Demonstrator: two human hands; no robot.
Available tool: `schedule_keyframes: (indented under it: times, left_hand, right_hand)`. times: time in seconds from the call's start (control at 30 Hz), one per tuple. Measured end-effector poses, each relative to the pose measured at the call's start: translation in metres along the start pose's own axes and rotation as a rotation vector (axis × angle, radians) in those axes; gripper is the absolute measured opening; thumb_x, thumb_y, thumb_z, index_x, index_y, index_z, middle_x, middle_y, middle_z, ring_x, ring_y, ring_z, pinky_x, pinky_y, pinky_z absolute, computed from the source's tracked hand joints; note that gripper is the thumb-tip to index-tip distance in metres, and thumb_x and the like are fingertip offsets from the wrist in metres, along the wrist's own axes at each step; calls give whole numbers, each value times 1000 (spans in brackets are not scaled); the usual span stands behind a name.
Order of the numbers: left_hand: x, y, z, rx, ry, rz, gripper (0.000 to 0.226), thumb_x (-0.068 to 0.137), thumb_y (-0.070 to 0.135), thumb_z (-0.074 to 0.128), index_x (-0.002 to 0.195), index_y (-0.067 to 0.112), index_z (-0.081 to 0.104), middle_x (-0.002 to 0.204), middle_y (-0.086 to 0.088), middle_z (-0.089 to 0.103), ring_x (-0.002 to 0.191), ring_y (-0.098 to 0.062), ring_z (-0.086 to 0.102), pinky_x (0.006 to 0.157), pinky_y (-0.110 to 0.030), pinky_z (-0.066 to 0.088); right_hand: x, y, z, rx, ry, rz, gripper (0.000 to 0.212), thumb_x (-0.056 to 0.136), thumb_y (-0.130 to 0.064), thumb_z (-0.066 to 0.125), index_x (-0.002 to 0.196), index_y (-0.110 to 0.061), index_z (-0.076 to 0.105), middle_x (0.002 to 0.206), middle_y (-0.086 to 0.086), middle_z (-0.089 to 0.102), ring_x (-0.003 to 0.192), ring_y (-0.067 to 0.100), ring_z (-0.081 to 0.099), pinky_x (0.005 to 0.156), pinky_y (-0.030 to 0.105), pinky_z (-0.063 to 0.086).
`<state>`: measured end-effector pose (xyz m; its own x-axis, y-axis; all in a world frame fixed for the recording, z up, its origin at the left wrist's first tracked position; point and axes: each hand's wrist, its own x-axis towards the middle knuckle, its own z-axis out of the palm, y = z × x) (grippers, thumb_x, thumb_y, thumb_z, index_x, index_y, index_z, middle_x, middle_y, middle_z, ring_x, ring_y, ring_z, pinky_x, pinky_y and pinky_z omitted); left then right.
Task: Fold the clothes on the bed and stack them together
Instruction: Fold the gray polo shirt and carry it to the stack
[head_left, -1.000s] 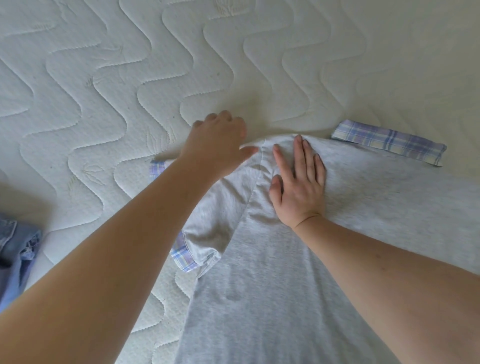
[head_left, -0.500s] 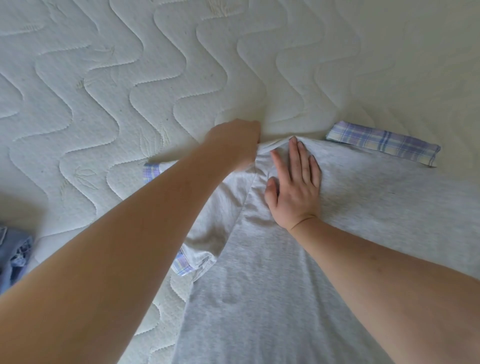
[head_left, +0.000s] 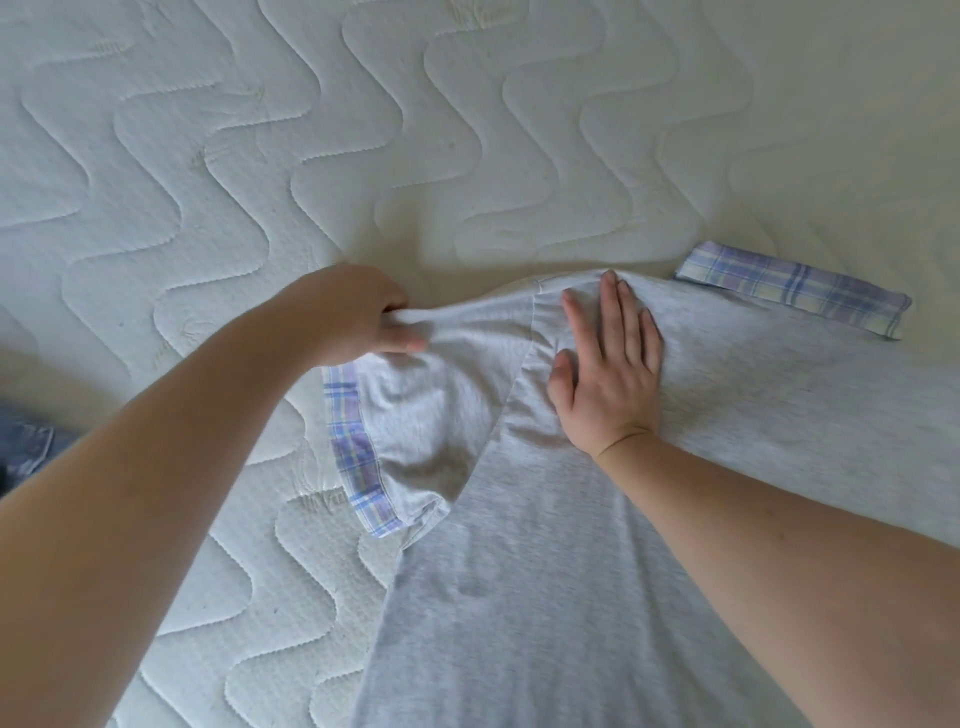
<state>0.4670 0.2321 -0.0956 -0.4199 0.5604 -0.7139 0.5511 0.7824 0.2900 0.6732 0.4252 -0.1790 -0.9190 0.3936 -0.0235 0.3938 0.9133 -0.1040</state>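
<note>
A light grey T-shirt (head_left: 545, 597) with plaid-trimmed sleeves lies flat on the white quilted mattress (head_left: 260, 156). My left hand (head_left: 358, 317) pinches the top edge of the left sleeve (head_left: 415, 415) and holds it stretched out to the left; its plaid cuff (head_left: 353, 447) shows along the sleeve's left side. Flat on the shirt's shoulder, just right of the sleeve seam, my right hand (head_left: 608, 374) presses down with straight fingers. The plaid cuff of the other sleeve (head_left: 795, 291) pokes out at the upper right.
A blue denim garment (head_left: 26, 452) lies at the left edge of the view, mostly cut off. Bare mattress stretches across the top and left of the shirt.
My left hand took hold of the sleeve near the shoulder and pulled it out to the left, spreading it flatter. My right hand stayed pressed on the shoulder.
</note>
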Motion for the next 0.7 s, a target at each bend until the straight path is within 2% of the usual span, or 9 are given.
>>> schedule_keyframes:
  times: [0.1,0.17,0.27,0.33,0.43,0.47,0.57,0.63,0.7]
  left_hand:
    - [-17,-18,-1,-103,-21,17,33,87,52,63,88,20,57,81,9,53,79,-15,50,63,-28,34]
    - [-27,-23,-3,-173,25,6,30,87,52,63,83,24,54,78,7,54,74,-11,52,59,-27,32]
    - [-35,-32,-1,-254,219,-102,32,82,56,67,79,26,53,70,4,59,67,-16,57,55,-28,34]
    - [-39,-34,10,-232,380,-202,33,85,54,66,87,23,54,71,5,61,66,-19,57,57,-29,36]
    - [-40,-30,37,-11,676,-152,24,90,27,68,107,13,60,90,-10,60,84,-35,58,72,-45,47]
    - [-41,-24,46,49,735,-150,28,88,19,68,113,11,60,99,-14,60,91,-38,57,77,-50,47]
    - [-50,3,65,64,835,-107,44,86,11,62,129,12,54,124,-14,55,114,-36,51,94,-49,40]
    - [-58,29,81,93,878,-4,40,88,11,57,128,9,55,130,-12,55,124,-32,50,102,-46,37]
    - [-66,54,101,121,838,95,35,92,15,51,126,8,59,132,-12,57,129,-31,50,109,-46,36]
  right_hand:
    - [0,1,0,-14,-7,-1,62,93,-32,38,153,-24,29,162,14,16,151,26,12,120,48,14]
    - [0,1,1,-24,-15,0,62,93,-32,36,154,-25,27,162,13,15,151,27,11,120,48,13]
    - [0,0,0,-40,-32,-21,62,94,-34,33,155,-27,22,164,4,14,151,27,10,121,49,11]
    - [0,1,-1,-50,-43,-27,62,94,-35,31,155,-26,21,164,-2,14,151,28,9,121,49,10]
    - [0,2,-2,-43,-58,-21,62,95,-35,29,156,-26,21,164,-3,13,151,27,8,121,48,10]
    - [0,1,-2,-44,-57,-19,62,95,-35,30,155,-26,21,164,-3,13,151,27,8,120,48,10]
    - [-1,2,0,-52,-57,-15,62,95,-35,32,155,-26,21,164,-1,13,151,26,8,121,47,10]
    - [0,2,-1,-46,-51,-13,62,94,-34,34,155,-27,23,164,-1,15,151,26,10,121,46,10]
    - [0,1,-3,-32,-61,-16,62,94,-35,34,154,-28,24,163,-1,17,150,26,12,120,45,12]
